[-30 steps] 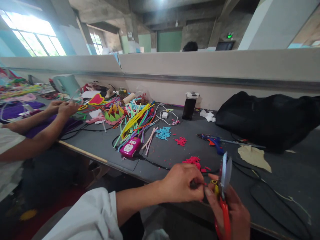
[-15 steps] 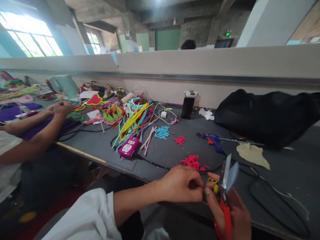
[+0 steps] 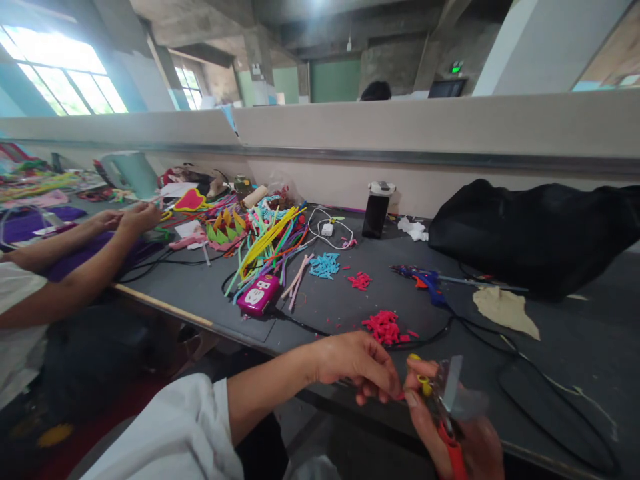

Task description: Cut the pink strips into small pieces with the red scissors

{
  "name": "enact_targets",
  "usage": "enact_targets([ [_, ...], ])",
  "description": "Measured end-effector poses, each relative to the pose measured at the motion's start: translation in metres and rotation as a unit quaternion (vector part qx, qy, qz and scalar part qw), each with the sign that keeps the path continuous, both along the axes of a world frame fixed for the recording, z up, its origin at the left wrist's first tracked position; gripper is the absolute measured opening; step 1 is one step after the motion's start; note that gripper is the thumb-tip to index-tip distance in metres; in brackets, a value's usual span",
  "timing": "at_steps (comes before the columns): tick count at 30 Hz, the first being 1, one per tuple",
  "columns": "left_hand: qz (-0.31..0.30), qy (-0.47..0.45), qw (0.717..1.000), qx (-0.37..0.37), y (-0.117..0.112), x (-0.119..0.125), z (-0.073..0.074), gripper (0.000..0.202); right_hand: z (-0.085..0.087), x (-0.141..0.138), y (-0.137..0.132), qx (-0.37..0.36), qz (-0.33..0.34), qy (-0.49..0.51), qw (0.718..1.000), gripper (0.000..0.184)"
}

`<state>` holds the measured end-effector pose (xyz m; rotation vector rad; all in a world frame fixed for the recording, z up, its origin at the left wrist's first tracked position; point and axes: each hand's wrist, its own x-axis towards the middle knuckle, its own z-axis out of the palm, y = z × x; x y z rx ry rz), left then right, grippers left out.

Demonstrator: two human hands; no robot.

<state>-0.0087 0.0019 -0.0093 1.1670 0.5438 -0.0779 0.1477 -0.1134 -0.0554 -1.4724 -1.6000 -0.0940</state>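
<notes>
My left hand is at the table's front edge, thumb and forefinger pinched together. A small red piece shows at its fingertips, mostly hidden, close to the right fingertips. My right hand is wrapped round scissors with orange-red handles, the blades pointing up and blurred. Its thumb and fingers also hold a small yellow looped piece. Just beyond my hands lies a pile of short red pieces. A smaller red pile and a pile of short blue pieces lie farther back.
A blue glue gun lies right of the piles, its black cord trailing forward. Left are a purple box and coloured pipe cleaners. A phone leans on a bottle; a black bag is at right. Another person's hands work at left.
My left hand has turned, its fingers now lower and beside the right fingertips. The scissors' blades have shifted and dropped slightly. The other person's hands have moved a little right.
</notes>
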Motion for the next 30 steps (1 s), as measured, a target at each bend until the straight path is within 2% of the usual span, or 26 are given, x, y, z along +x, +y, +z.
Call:
enact_targets([
  [5,-0.024,0.006,0.999,-0.034,0.001,-0.003,0.001,0.017,-0.001,0.001,-0.001,0.035,0.003,-0.065,0.997,0.020],
  [9,0.012,0.002,0.999,-0.038,-0.003,0.001,-0.008,0.016,0.000,0.002,-0.002,-0.004,0.020,-0.057,0.998,0.019],
  [11,0.055,-0.021,0.998,-0.034,-0.005,0.004,-0.011,0.014,0.001,0.002,-0.002,-0.012,0.001,-0.037,0.999,0.022],
  [13,0.140,-0.071,0.987,-0.020,-0.007,0.007,-0.011,0.013,0.003,0.002,-0.002,-0.015,-0.033,-0.024,0.999,0.027],
  [16,0.299,-0.158,0.941,0.029,-0.008,0.009,-0.002,0.013,0.001,0.001,0.001,-0.020,-0.071,-0.028,0.997,0.032],
  [19,0.390,-0.214,0.892,0.073,-0.009,0.009,0.008,0.015,-0.006,-0.001,0.004,0.001,-0.101,-0.043,0.994,0.038],
  [22,0.425,-0.232,0.871,0.080,-0.012,0.009,0.011,0.017,-0.012,-0.004,0.004,-0.012,-0.087,-0.054,0.995,0.038],
  [25,0.436,-0.244,0.863,0.079,-0.014,0.010,0.009,0.017,-0.014,-0.008,0.003,-0.043,-0.076,-0.049,0.995,0.038],
  [30,0.439,-0.256,0.856,0.095,-0.016,0.009,0.009,0.018,-0.017,-0.008,0.002,-0.054,-0.083,-0.049,0.994,0.039],
])
